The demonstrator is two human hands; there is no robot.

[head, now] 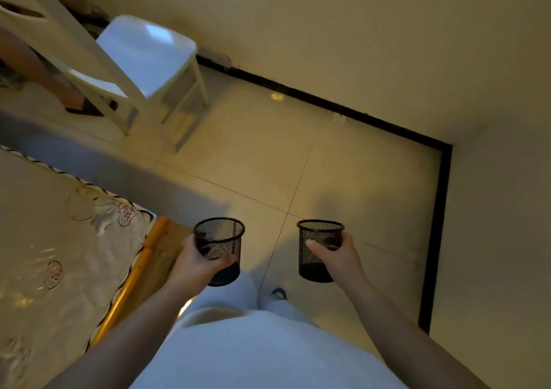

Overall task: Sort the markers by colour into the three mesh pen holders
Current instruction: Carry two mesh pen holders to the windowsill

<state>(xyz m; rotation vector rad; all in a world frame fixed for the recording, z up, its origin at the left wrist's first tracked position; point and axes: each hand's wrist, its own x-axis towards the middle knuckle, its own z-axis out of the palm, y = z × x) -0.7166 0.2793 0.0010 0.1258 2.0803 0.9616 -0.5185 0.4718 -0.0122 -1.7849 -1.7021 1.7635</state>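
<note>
Here each grip clasps one mesh holder: left hand round the left holder, right hand round the right holder

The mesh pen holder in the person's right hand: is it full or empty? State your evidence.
Empty. The right-hand holder is upright, and only its dark base shows through the open rim; no markers.

Single head-worn view, steeply downward from standing height over both forearms toward tiled floor, near table edge.
</note>
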